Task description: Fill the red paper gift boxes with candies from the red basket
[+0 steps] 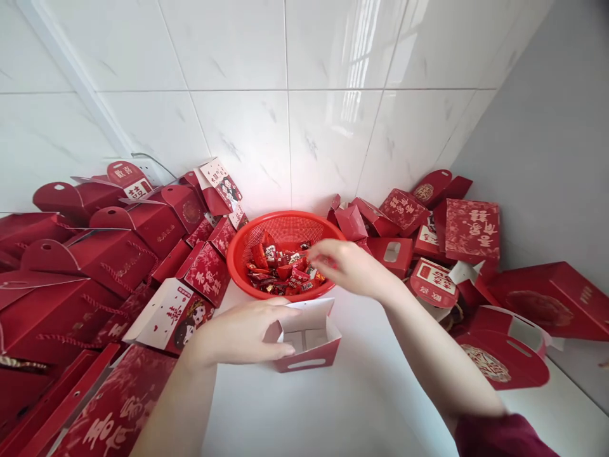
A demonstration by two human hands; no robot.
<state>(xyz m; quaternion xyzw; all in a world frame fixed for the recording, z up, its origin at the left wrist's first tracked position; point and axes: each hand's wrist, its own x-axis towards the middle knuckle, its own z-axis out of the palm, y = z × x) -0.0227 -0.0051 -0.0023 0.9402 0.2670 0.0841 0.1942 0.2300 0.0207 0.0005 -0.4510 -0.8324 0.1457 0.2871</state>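
My left hand (247,331) is closed on the left side of a small red gift box (311,362), thumb along its front edge. The box stands on the white table with its top unfolded, and its pale inside shows no contents. Behind it is a red plastic basket (231,266) with several wrapped candies (285,270) in red packaging. My right hand (340,263) hangs over the basket's right side, its fingers curled down among the candies. What those fingertips hold, if anything, is too small to make out.
Many red gift boxes (128,257) with handles and cords are piled on the left. More red boxes (472,230) crowd the right side. White tiles (238,139) form the wall behind the basket, and a grey surface (547,171) rises at right.
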